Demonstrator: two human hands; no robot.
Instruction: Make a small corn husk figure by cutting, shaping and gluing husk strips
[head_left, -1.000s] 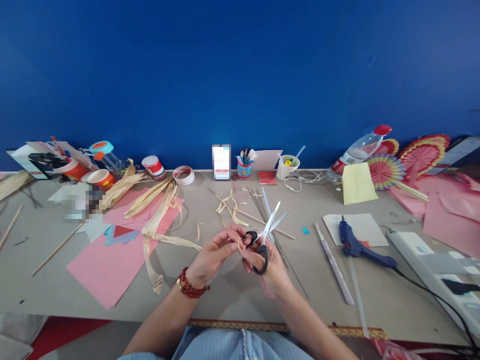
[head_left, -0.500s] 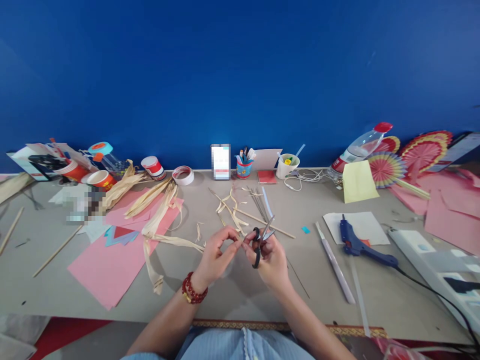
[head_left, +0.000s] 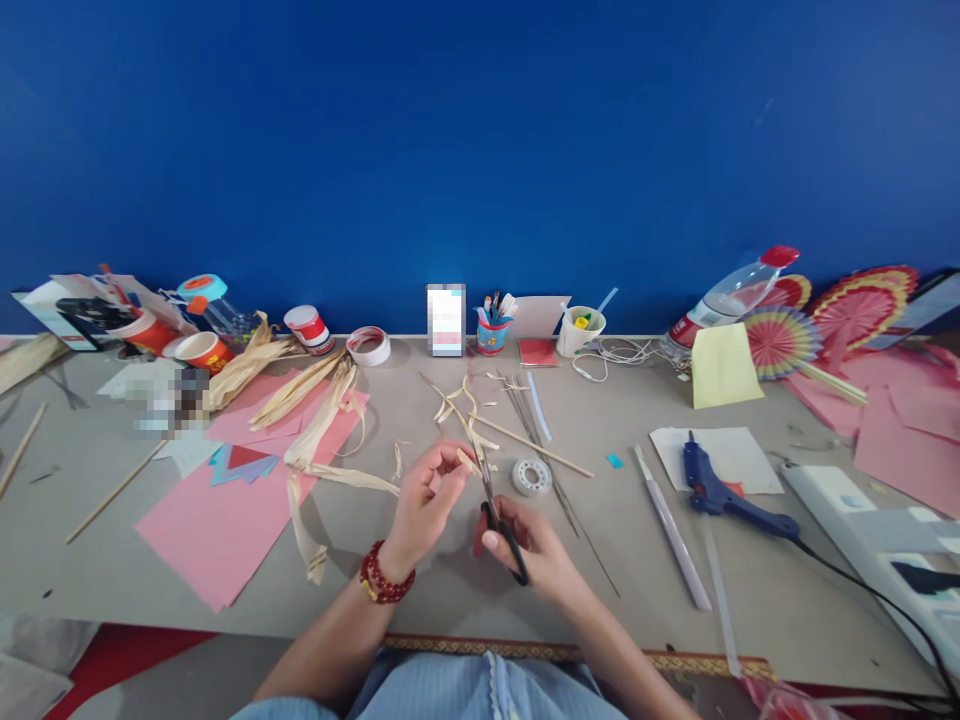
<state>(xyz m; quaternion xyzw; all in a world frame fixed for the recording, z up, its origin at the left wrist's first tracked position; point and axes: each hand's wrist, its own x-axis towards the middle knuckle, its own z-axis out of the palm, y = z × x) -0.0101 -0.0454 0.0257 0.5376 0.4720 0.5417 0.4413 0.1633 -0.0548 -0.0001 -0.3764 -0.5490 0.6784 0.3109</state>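
My left hand (head_left: 429, 500), with a red bead bracelet at the wrist, pinches a small pale piece of husk (head_left: 469, 462) between thumb and fingers. Black-handled scissors (head_left: 501, 530) are in my right hand (head_left: 525, 545), fingers round the handles. Their blades point up and away, close beside the husk piece; whether they touch it is unclear. Just beyond my right hand lies a white roll of tape (head_left: 532, 477). Thin husk strips (head_left: 456, 405), a wooden stick (head_left: 536, 447) and dark wires (head_left: 559, 490) lie on the table past both hands.
Pink paper (head_left: 217, 535) and corn husks (head_left: 307, 450) lie to the left. On the right are a white-handled knife (head_left: 675, 535), a blue glue gun (head_left: 724, 492) and a power strip (head_left: 870, 530). Cups, a phone (head_left: 446, 320) and a bottle (head_left: 727, 295) stand along the wall.
My right hand has drawn back from my left fingertips and turned the scissors, whose blades now point toward the husk piece. The tape roll has come into view.
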